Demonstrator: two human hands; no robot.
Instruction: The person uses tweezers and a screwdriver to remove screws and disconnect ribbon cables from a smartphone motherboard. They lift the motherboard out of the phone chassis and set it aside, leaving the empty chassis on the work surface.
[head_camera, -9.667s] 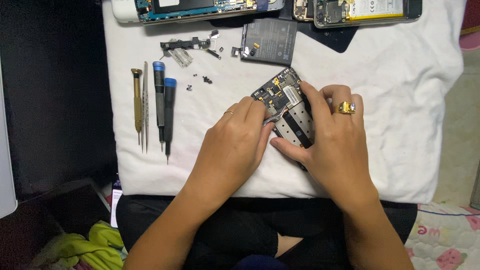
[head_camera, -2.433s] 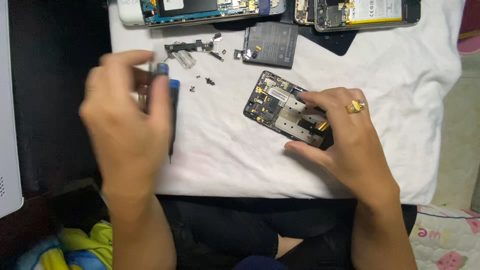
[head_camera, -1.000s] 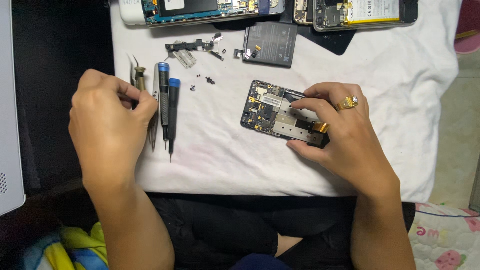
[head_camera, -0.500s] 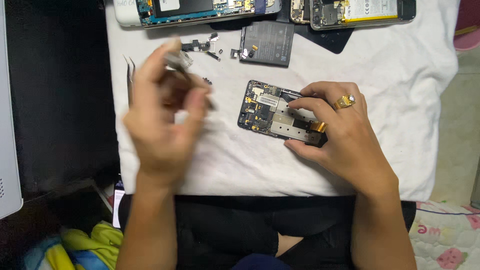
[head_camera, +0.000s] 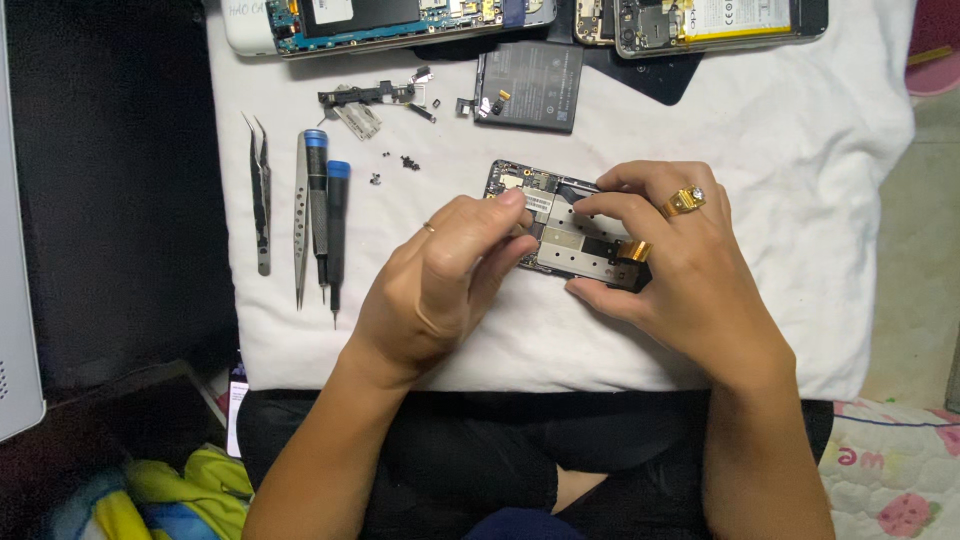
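An opened phone (head_camera: 560, 238), its circuit board and metal shields bare, lies on a white cloth (head_camera: 800, 200). My right hand (head_camera: 690, 275), which wears a gold ring, grips the phone's right end with thumb and fingers. My left hand (head_camera: 445, 285) rests against the phone's left edge. Its fingertips are pinched together over the board's upper left corner. A brass glint shows between its fingers, and the rest of what it holds is hidden. The brass-handled screwdriver is absent from the tool row.
Black tweezers (head_camera: 260, 195), silver tweezers (head_camera: 300, 220) and two blue-capped screwdrivers (head_camera: 327, 225) lie left of my hands. Loose screws (head_camera: 405, 162), small metal parts (head_camera: 365, 100) and a dark battery (head_camera: 530, 85) lie behind. Two more opened phones (head_camera: 390, 20) (head_camera: 700, 20) line the far edge.
My left hand went to the tool row, lifted away and came back to the phone's left side with fingers pinched. My right hand has kept hold of the phone, which turned slightly.
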